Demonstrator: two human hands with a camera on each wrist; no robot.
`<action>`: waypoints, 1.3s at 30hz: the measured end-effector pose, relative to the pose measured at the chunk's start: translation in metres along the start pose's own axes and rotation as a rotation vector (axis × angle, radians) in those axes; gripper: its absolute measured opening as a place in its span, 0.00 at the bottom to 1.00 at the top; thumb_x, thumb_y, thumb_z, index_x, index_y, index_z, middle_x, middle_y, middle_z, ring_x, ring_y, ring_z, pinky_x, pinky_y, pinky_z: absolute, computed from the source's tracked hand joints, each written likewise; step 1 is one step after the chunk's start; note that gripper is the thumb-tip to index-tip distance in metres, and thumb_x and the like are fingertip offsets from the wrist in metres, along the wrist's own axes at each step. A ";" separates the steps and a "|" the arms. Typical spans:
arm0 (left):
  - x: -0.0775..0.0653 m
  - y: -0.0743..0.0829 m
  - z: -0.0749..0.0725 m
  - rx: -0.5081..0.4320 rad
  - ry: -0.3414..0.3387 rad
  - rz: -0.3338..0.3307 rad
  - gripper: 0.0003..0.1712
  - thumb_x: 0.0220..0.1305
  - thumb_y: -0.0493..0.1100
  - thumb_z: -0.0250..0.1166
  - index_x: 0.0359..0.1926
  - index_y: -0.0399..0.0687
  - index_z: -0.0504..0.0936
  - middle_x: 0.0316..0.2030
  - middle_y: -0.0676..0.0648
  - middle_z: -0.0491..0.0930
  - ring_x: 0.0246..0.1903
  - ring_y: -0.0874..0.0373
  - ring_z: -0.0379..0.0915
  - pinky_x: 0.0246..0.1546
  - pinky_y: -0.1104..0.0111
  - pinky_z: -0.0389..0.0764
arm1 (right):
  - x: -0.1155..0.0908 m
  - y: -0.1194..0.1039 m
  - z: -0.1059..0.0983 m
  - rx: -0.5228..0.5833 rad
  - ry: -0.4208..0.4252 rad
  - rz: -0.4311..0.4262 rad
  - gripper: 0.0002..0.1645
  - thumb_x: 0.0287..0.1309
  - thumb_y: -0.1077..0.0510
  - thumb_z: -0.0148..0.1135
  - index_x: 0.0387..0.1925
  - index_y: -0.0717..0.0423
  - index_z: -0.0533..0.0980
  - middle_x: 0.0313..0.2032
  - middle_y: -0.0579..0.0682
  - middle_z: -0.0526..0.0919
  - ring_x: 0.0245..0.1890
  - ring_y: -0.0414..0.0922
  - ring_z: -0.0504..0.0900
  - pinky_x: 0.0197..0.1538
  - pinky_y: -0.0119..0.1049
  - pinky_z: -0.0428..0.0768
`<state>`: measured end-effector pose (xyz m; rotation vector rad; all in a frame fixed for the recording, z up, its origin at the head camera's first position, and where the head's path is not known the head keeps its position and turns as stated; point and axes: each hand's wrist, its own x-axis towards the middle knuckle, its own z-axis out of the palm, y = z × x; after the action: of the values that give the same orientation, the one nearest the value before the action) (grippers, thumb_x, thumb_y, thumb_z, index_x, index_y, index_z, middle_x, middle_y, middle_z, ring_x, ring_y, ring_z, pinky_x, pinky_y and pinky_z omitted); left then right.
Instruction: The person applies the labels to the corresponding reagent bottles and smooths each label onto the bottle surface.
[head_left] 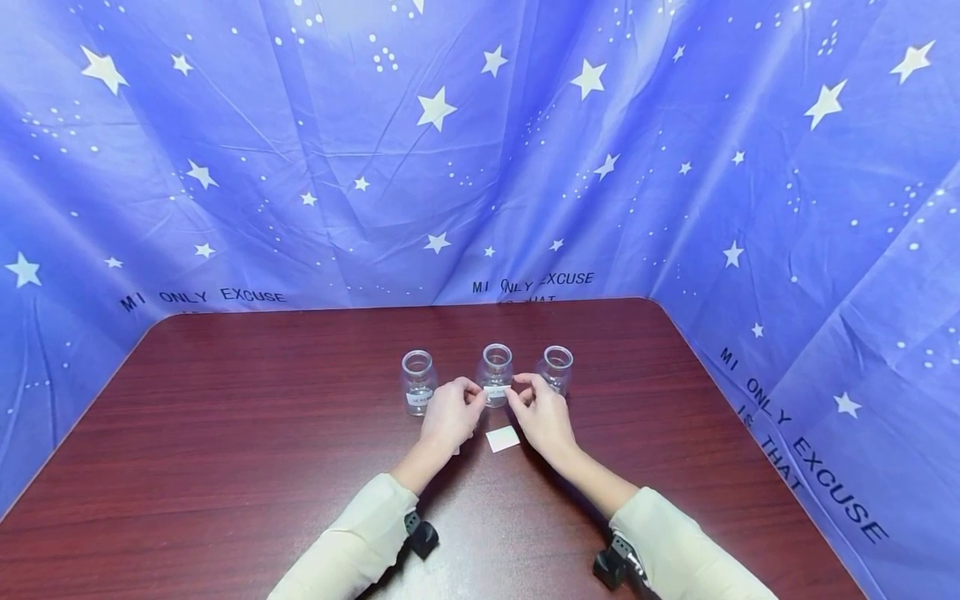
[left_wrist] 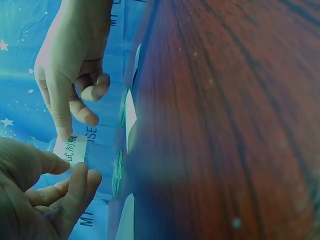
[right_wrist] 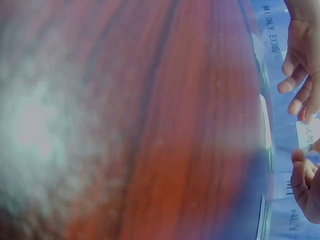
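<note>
Three clear glass jars stand in a row: a left jar (head_left: 417, 375), a middle jar (head_left: 497, 358) and a right jar (head_left: 557, 360). A white label (head_left: 495, 392) with printed characters is at the front of the middle jar. My left hand (head_left: 452, 412) pinches the label's left end with thumb and finger. At its right end, my right hand (head_left: 546, 417) holds it with fingertips. The left wrist view shows the label (left_wrist: 72, 150) between both hands. Another white label (head_left: 420, 397) sits on the left jar. My right hand partly covers the right jar.
A white paper piece (head_left: 502, 439) lies on the dark red wooden table (head_left: 262, 433) before the middle jar. Another paper piece (head_left: 456, 452) shows partly beneath my left wrist. A blue star-patterned curtain (head_left: 390, 167) hangs behind and beside the table.
</note>
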<state>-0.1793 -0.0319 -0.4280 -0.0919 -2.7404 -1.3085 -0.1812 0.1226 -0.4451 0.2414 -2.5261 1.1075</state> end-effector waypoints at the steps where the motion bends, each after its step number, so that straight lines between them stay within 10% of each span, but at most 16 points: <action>1: 0.000 0.000 0.000 -0.003 -0.002 0.000 0.10 0.60 0.45 0.60 0.35 0.42 0.80 0.22 0.51 0.81 0.06 0.70 0.67 0.17 0.75 0.73 | 0.000 -0.001 0.000 0.003 0.001 -0.007 0.16 0.55 0.57 0.64 0.44 0.60 0.76 0.21 0.47 0.83 0.14 0.30 0.66 0.20 0.25 0.67; 9: 0.000 0.001 0.001 0.079 0.024 0.004 0.21 0.60 0.49 0.61 0.47 0.37 0.78 0.36 0.41 0.84 0.29 0.53 0.82 0.38 0.62 0.80 | 0.000 -0.003 0.001 0.070 -0.019 0.023 0.26 0.55 0.57 0.64 0.53 0.66 0.71 0.39 0.60 0.85 0.28 0.45 0.85 0.31 0.30 0.81; 20: 0.003 -0.003 0.006 -0.035 -0.017 0.097 0.31 0.63 0.41 0.58 0.65 0.33 0.63 0.52 0.33 0.77 0.48 0.45 0.79 0.48 0.60 0.79 | 0.002 0.000 0.003 0.211 -0.097 0.017 0.35 0.56 0.59 0.64 0.61 0.71 0.64 0.51 0.68 0.77 0.47 0.56 0.82 0.47 0.40 0.80; 39: 0.000 -0.006 0.007 0.032 0.064 0.169 0.26 0.64 0.39 0.57 0.61 0.32 0.67 0.42 0.35 0.82 0.41 0.46 0.80 0.44 0.56 0.79 | 0.003 0.005 0.007 0.274 -0.048 0.007 0.25 0.56 0.62 0.63 0.55 0.65 0.70 0.45 0.64 0.82 0.42 0.54 0.83 0.45 0.36 0.81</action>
<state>-0.1804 -0.0303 -0.4370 -0.2675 -2.6334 -1.2011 -0.1870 0.1208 -0.4521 0.3350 -2.4110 1.4666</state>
